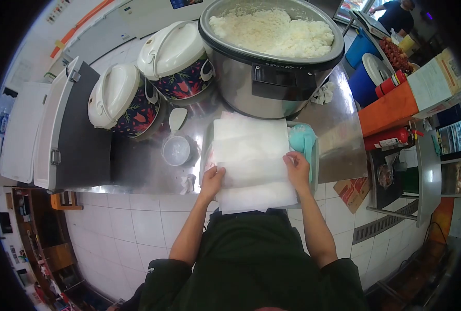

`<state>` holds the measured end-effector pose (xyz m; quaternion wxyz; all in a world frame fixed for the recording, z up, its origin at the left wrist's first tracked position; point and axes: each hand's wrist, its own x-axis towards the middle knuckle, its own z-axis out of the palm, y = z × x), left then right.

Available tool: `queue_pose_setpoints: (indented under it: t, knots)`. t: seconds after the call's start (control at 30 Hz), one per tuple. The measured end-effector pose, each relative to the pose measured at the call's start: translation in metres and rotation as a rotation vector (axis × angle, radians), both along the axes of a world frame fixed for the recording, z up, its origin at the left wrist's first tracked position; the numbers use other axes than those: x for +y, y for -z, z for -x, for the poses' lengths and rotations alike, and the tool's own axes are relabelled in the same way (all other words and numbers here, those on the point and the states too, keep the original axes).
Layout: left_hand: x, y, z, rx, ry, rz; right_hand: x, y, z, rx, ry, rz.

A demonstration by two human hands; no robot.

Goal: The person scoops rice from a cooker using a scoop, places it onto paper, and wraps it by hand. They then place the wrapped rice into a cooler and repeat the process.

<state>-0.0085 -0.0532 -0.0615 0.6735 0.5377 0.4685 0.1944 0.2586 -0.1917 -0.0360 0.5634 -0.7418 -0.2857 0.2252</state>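
White paper sheets [251, 142] lie over a tray [314, 171] at the table's front edge. My left hand [213, 181] pinches the left edge of a sheet, its fingers closed. At the sheet's right edge my right hand [297, 168] is closed on it too, thumb and fingers together. The sheet is stretched between both hands. A turquoise scoop or cup [302, 139] rests in the tray, just beyond my right hand. Left of the tray are a clear plastic bowl [177, 150] and a white rice paddle [177, 118].
A large cooker [235, 85] full of rice [272, 33] stands behind the papers. Two floral containers [137, 111] [181, 78] and an opened grey box [82, 129] are at the left. A crumpled tissue [187, 183] lies near the edge. A person [396, 18] stands far back right.
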Motion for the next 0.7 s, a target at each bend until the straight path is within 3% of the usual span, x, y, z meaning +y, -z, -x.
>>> queue_pose_setpoints:
  t: [0.17, 0.23, 0.3, 0.37, 0.43, 0.5, 0.57, 0.6, 0.67, 0.7]
  knots:
    - [-0.01, -0.027, -0.001, 0.077, -0.084, 0.095, 0.005, -0.009, -0.007, -0.016, 0.091, 0.067]
    - [-0.011, -0.021, 0.002, 0.048, -0.11, 0.133, 0.002, -0.019, 0.002, -0.404, 0.224, -0.058]
    - [-0.01, -0.018, 0.004, 0.015, -0.145, 0.17, -0.007, -0.025, 0.022, -0.744, 0.025, -0.237]
    - [-0.01, -0.02, 0.006, 0.012, -0.155, 0.205, -0.015, -0.041, 0.06, -0.736, -0.405, -0.101]
    - [0.001, -0.011, 0.007, -0.015, -0.168, 0.213, -0.016, -0.047, 0.084, -0.778, -0.642, 0.131]
    - [0.013, -0.011, 0.0, -0.045, -0.178, 0.216, -0.014, -0.046, 0.092, -0.8, -0.668, 0.208]
    - [0.035, -0.032, -0.023, 0.02, 0.006, -0.436, -0.014, -0.045, 0.093, -0.816, -0.728, 0.326]
    - [0.041, -0.052, -0.041, 0.066, 0.077, -0.51, -0.013, -0.044, 0.093, -0.825, -0.722, 0.321]
    - [0.059, -0.048, -0.079, 0.206, 0.262, -1.011, -0.011, -0.043, 0.094, -0.845, -0.735, 0.369]
    - [0.063, -0.054, -0.091, 0.345, 0.394, -1.008, -0.01, -0.04, 0.093, -0.864, -0.737, 0.368]
